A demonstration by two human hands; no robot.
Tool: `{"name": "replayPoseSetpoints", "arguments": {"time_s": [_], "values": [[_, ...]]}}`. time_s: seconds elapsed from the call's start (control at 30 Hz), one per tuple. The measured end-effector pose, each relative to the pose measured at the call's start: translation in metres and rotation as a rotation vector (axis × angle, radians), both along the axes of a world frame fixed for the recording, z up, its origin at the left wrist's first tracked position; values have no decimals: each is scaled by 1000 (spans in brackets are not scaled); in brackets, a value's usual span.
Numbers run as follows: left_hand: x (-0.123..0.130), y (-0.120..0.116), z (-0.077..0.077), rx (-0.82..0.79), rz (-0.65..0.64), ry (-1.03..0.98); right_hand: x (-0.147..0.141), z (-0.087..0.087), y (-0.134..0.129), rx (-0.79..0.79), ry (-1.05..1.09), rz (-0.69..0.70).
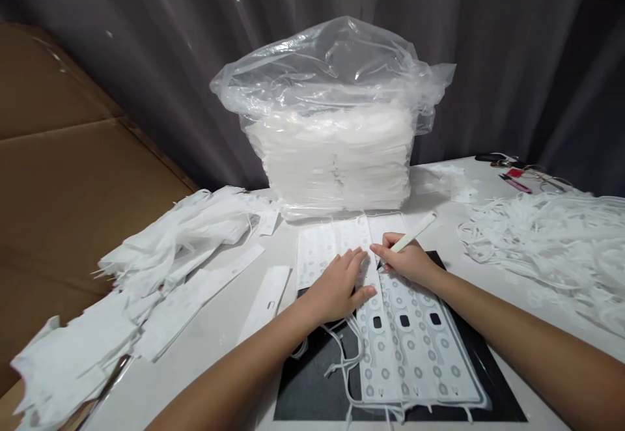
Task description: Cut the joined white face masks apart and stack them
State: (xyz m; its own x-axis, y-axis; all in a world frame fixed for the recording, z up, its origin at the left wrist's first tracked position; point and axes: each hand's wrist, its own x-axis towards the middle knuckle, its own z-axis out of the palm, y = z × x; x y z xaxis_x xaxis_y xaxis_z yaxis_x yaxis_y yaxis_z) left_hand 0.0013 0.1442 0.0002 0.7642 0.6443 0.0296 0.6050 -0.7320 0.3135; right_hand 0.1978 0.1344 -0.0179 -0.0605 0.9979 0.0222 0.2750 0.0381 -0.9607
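One bagged white stack point(336, 164) stands just behind the patterned sheet point(415, 366)

Grey-ringed white sheet point(418, 346), black mat point(315, 393), white pen point(413, 233), dark grey curtain point(168, 53)

Glare on bag point(342, 60) (patchy), dim curtain point(170, 40)

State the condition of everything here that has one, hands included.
Left hand: open, on the patterned sheeting
Right hand: closed around the pen-like tool
Pen-like tool: tilted, dark tip down
Patterned sheeting: laid flat, partly over the black mat
Black mat: flat, partly covered
Clear bag: standing, loose on top, holding a white stack
White strands: heaped, tangled
Curtain: hanging in folds
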Motion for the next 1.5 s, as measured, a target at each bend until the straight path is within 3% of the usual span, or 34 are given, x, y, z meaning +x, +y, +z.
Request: {"name": "replayPoseSetpoints", "arguments": {"time_s": [0.17,0.3,0.87,1.13,1.33,1.5], "values": [[-19,8,4,-120,117,329,-3,1,-3,-50,-25,50],[-20,9,13,-129,128,377,-5,5,-1,-76,-76,69],[1,-3,8,0,124,81,-7,-2,-2,-41,-210,88],[9,3,-8,1,143,-118,-11,-5,-2,-37,-295,74],[12,10,-17,-23,121,-138,-11,-10,0,-22,-341,64],[10,6,-7,-32,70,-115,-11,-11,-3,51,-366,90]]}}
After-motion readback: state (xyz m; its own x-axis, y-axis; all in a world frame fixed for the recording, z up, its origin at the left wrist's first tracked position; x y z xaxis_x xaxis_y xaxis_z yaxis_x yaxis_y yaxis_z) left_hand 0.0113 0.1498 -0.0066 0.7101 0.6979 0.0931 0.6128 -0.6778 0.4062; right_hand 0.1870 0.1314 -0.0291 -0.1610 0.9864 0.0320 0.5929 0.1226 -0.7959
